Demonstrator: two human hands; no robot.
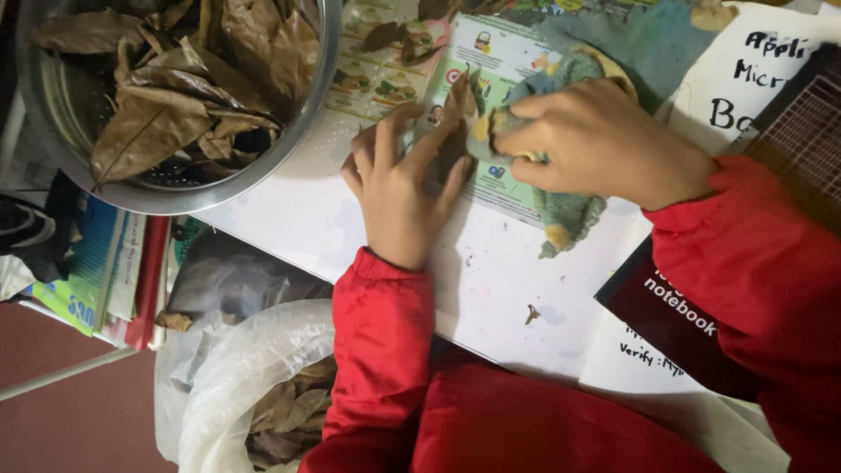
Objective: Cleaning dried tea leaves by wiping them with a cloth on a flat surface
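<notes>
My left hand lies flat on a dry brown leaf, pinning it to the white table with spread fingers. My right hand grips a crumpled blue-green and yellow cloth and presses it against the leaf's right side. The leaf rests partly on a printed colourful sheet. Both arms wear red sleeves.
A metal colander bowl full of dry brown leaves stands at the top left. A white plastic bag with more leaves sits below the table edge. A dark notebook and handwritten white papers lie to the right. Books are stacked at left.
</notes>
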